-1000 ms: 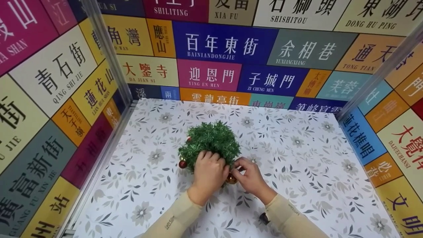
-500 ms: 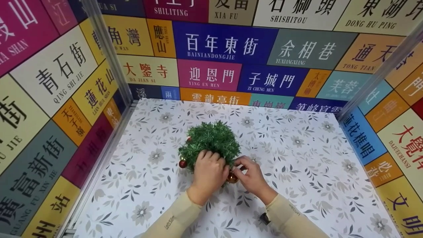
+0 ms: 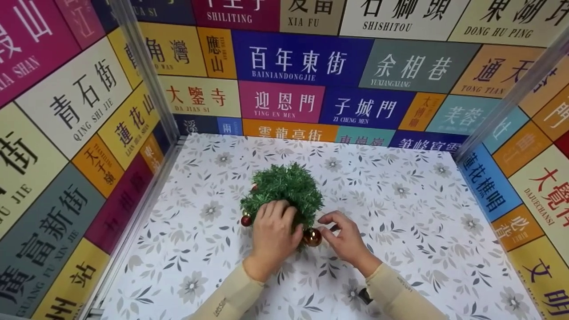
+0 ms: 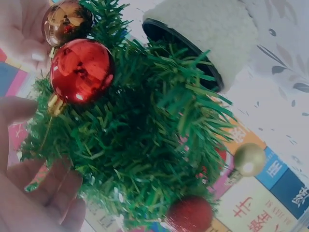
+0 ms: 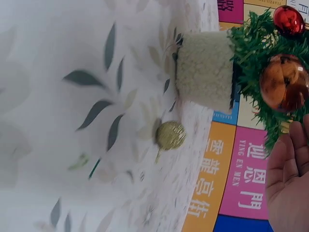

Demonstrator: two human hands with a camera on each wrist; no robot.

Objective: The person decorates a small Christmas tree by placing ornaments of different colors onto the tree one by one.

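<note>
A small artificial Christmas tree stands mid-table in a pale, rough-textured pot. My left hand is at its near side; in the left wrist view its thumb and fingers are spread beside the branches. A shiny copper bauble hangs at the tree's right edge. Just right of it is my right hand, fingers loosely bent and holding nothing visible. The left wrist view shows a red bauble beside the copper one, plus a gold bauble and another red bauble on the opposite side.
A glittery gold bauble lies on the flower-patterned tabletop near the pot, with a few green bits around it. Sign-covered panels enclose the table at the back and both sides.
My right hand has drawn back slightly to the right from the copper bauble, which now shows fully. My left hand has shifted left and its fingers have loosened.
</note>
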